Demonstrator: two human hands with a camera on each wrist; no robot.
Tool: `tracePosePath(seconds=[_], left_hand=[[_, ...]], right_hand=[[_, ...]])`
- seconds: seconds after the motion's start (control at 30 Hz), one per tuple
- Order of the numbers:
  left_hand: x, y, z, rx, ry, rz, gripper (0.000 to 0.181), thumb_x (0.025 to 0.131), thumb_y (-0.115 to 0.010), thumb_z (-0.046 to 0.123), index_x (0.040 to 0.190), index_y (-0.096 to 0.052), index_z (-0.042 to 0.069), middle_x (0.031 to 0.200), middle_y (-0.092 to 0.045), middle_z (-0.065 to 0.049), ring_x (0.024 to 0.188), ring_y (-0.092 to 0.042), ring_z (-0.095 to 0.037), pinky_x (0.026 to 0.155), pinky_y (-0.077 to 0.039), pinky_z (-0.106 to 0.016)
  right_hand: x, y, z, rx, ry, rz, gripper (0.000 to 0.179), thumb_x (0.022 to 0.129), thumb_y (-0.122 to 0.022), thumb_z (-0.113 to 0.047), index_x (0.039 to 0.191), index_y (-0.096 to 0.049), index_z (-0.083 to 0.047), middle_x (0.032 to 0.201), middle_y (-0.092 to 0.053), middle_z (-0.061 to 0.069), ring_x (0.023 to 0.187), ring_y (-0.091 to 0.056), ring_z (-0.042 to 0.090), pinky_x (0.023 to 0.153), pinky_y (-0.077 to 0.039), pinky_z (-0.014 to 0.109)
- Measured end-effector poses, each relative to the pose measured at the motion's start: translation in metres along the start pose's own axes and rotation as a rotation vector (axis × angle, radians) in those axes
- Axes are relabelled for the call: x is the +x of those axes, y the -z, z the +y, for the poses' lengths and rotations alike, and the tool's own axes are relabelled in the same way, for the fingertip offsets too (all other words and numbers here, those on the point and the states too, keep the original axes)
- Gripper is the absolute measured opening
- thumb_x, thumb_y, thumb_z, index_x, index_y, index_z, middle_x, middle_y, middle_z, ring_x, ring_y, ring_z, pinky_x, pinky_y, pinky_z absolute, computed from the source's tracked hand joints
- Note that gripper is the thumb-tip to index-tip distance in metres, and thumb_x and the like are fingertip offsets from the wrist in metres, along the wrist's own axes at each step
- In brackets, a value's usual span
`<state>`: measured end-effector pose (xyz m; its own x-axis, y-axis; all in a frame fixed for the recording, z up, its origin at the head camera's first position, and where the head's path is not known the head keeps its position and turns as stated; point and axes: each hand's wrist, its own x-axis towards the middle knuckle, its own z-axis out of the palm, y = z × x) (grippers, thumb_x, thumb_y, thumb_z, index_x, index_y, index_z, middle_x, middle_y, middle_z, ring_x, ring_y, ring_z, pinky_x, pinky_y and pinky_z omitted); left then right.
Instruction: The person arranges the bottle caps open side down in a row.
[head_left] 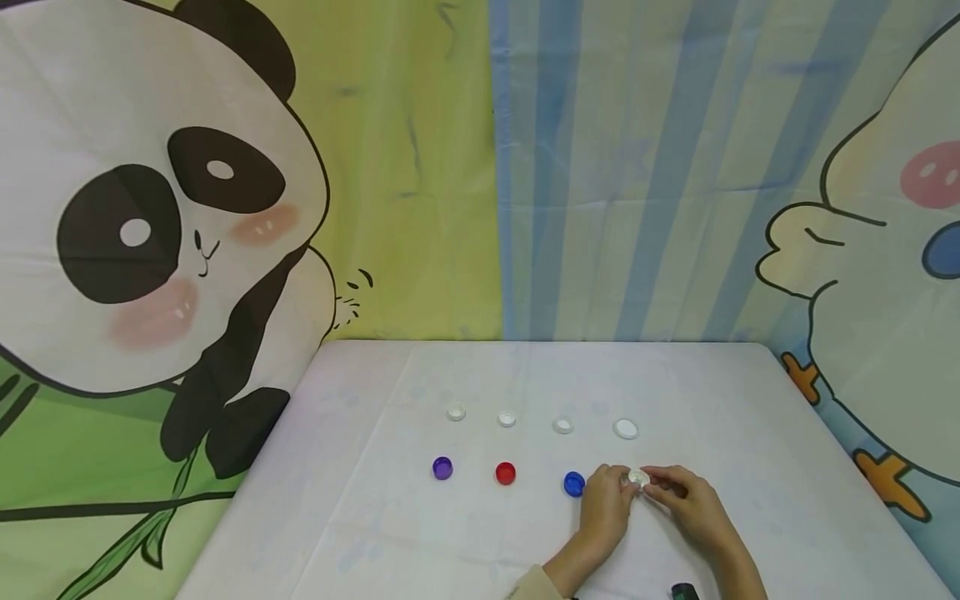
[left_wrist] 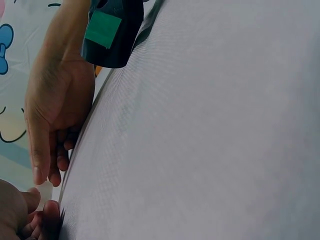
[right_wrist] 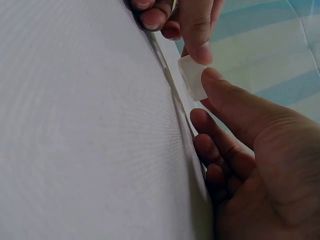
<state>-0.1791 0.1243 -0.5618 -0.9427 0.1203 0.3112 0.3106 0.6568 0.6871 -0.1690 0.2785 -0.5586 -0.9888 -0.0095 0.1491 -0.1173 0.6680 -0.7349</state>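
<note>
White piece, small and pale, is held up over the near right part of the table, between the fingertips of both hands. The left hand grips it from one side, thumb against its edge; the right hand pinches it from the other, thumb on the near face, with the remaining fingers loosely bent below, as the right wrist view shows. Just beside the left hand lies a blue disc; farther left in the same row are a red disc and, at the end, a purple disc. Behind these runs a second row of four white rounds, set apart from one another. All rest on the white-covered table. A beige sleeve shows at the left forearm, and a dark device with a green patch sits by the right wrist. Beyond the table hang a cartoon panda on the left and blue-striped cloth on the right
</note>
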Motion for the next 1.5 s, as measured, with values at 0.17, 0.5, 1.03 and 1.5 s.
tracePosePath(seconds=[0.17,0.5,1.03,1.5], left_hand=[[0.000,0.002,0.001,-0.019,0.006,0.007,0.020,0.078,-0.068,0.023,0.095,-0.067,0.011,0.064,-0.043,0.011,0.056,-0.038,0.000,0.051,-0.032,-0.012],[-0.001,0.011,0.003,-0.138,-0.117,0.046,0.021,0.083,-0.064,0.021,0.101,-0.063,0.009,0.066,-0.046,0.011,0.048,-0.036,0.010,0.046,-0.030,-0.003],[0.004,0.065,0.012,-0.348,-0.431,0.098,0.026,0.086,-0.057,0.024,0.108,-0.058,0.010,0.072,-0.052,0.004,0.051,-0.043,0.013,0.043,-0.035,-0.001],[0.006,0.078,0.007,-0.437,-0.398,0.068,0.023,0.083,-0.062,0.021,0.103,-0.062,0.010,0.069,-0.052,0.002,0.052,-0.047,0.007,0.043,-0.038,-0.004]], right_hand=[[0.000,0.000,0.001,0.015,0.017,0.010,0.034,0.076,-0.069,-0.033,0.105,-0.066,-0.016,0.090,-0.063,-0.005,0.079,-0.052,0.003,0.067,-0.044,0.020],[-0.003,0.009,-0.016,-0.006,0.018,0.056,0.034,0.076,-0.069,-0.034,0.106,-0.065,-0.019,0.094,-0.061,-0.003,0.074,-0.048,0.005,0.061,-0.042,0.021],[-0.008,0.034,-0.068,0.029,0.167,0.120,0.033,0.074,-0.073,-0.022,0.105,-0.066,-0.023,0.098,-0.057,-0.009,0.087,-0.043,0.006,0.068,-0.039,0.025],[-0.004,0.027,-0.074,0.051,0.202,0.109,0.034,0.073,-0.074,-0.019,0.106,-0.065,-0.022,0.093,-0.055,-0.007,0.084,-0.041,0.006,0.067,-0.038,0.024]])
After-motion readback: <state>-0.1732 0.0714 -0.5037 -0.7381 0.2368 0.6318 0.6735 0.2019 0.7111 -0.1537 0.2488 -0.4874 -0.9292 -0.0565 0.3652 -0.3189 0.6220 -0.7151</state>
